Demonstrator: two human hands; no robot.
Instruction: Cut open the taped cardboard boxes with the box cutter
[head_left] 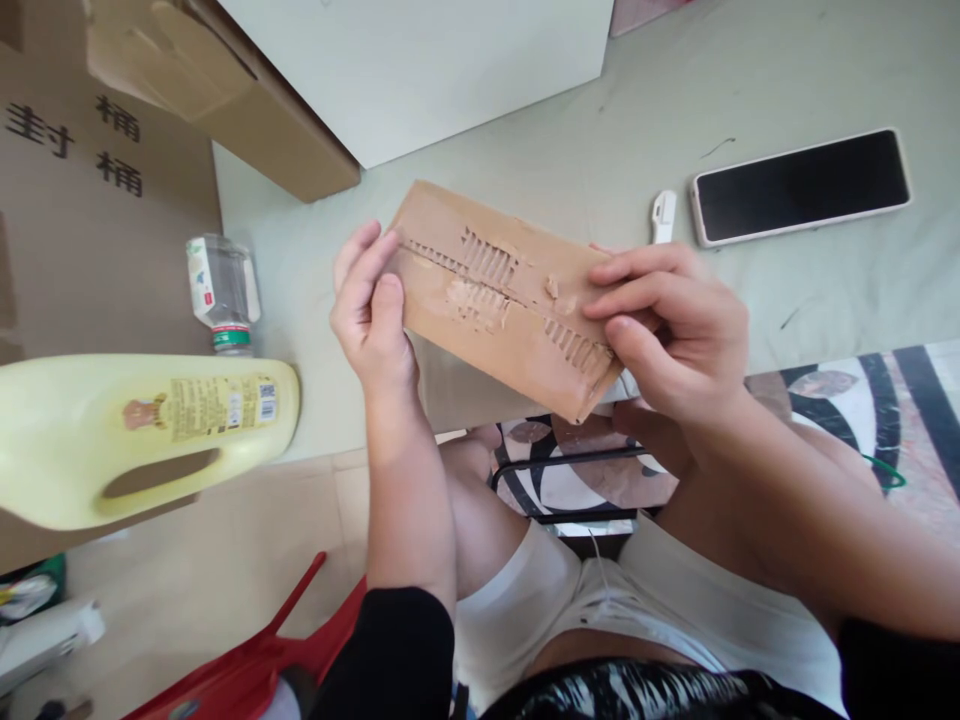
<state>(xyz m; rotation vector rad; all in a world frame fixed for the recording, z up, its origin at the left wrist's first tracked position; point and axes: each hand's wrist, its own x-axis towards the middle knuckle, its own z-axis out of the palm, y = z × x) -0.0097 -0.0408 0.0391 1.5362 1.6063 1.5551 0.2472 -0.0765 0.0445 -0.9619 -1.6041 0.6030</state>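
A small brown cardboard box [517, 300] is held up, tilted, over the near edge of the table. Its upper face has a seam along the middle, and torn patches beside the seam show the corrugated layer. My left hand [371, 310] grips the box's left end, thumb on the face and fingers curled round the edge. The right end is held by my right hand [675, 320], whose fingertips press on the top face near the corner. A small white cutter-like tool [663, 217] lies on the table just beyond my right hand. The underside of the box is hidden.
A phone [802, 187] lies at the right. On the left are a clear bottle [225, 285], a big yellow jug [150, 430] and a large carton [97, 240]. A white box [450, 70] stands at the back. Something red [285, 650] is below the table.
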